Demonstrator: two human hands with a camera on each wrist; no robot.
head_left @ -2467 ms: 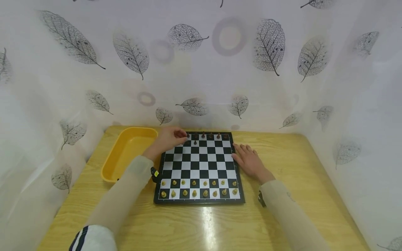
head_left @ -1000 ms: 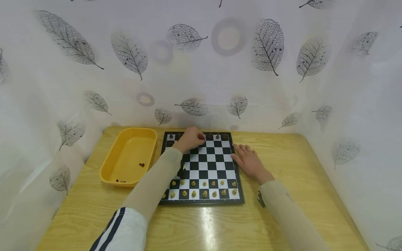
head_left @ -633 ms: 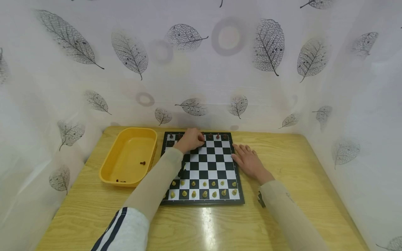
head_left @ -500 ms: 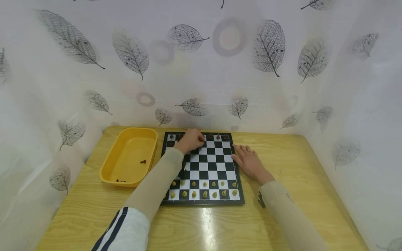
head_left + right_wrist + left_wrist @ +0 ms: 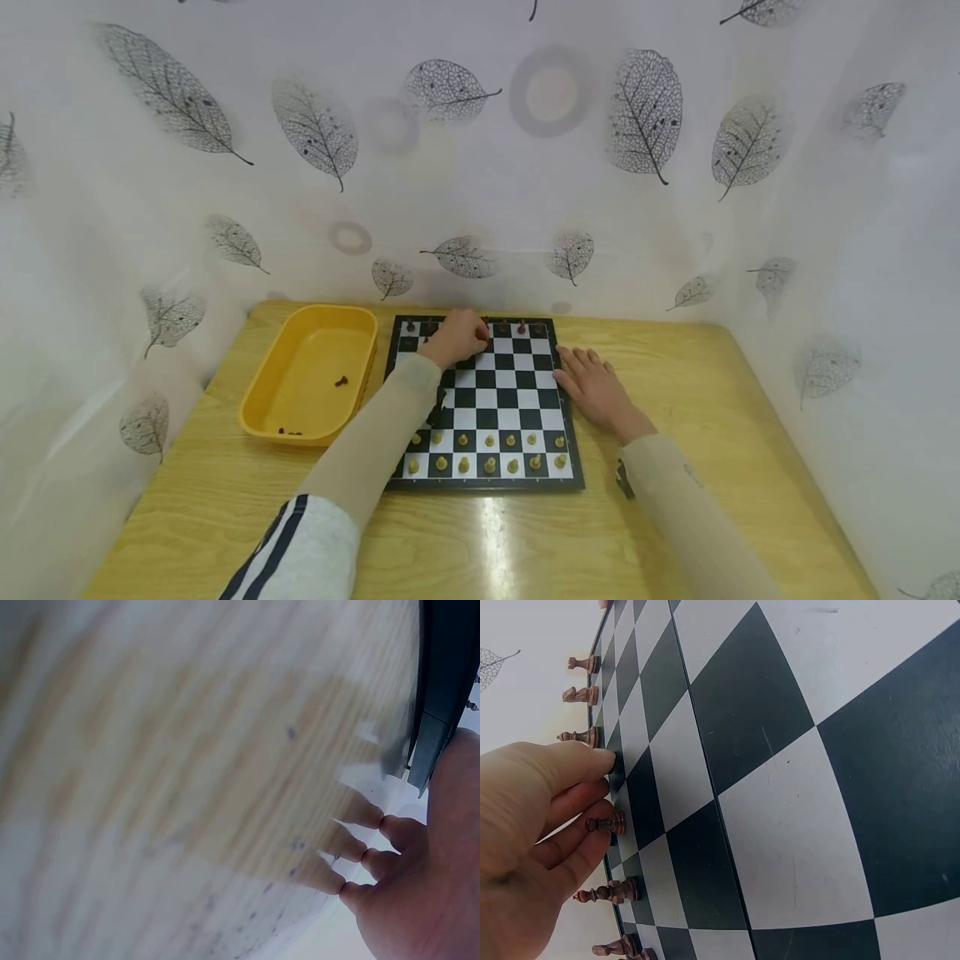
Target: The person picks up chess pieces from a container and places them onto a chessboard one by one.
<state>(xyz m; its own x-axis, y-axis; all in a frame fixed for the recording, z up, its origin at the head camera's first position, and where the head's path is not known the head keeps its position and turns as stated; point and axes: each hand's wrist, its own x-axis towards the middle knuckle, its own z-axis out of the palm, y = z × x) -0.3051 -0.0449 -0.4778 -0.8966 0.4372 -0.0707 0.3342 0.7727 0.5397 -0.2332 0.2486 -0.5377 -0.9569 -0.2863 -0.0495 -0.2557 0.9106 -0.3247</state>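
Observation:
My left hand (image 5: 455,336) is over the far rows of the chessboard (image 5: 486,398). In the left wrist view, its thumb and index fingertip pinch close to a dark square, around a small dark chess piece mostly hidden by the thumb. A brown pawn (image 5: 606,823) stands right by the other fingers. Brown pieces, among them a rook (image 5: 583,664) and a knight (image 5: 580,694), line the far row. My right hand (image 5: 596,383) lies flat on the table with its fingers spread, the thumb and fingertips along the board's right edge.
Left of the board sits a yellow tray (image 5: 311,358) with a loose brown chess piece (image 5: 341,381) and a few more dark ones (image 5: 290,432) near its front wall. Two rows of yellow pieces (image 5: 491,463) stand at the near side. A leaf-patterned curtain (image 5: 480,167) rises behind the table.
From the board's far left, my left hand has shifted right along the far rows and stays there. The loose piece in the tray has rolled slightly away. My right hand has not moved.

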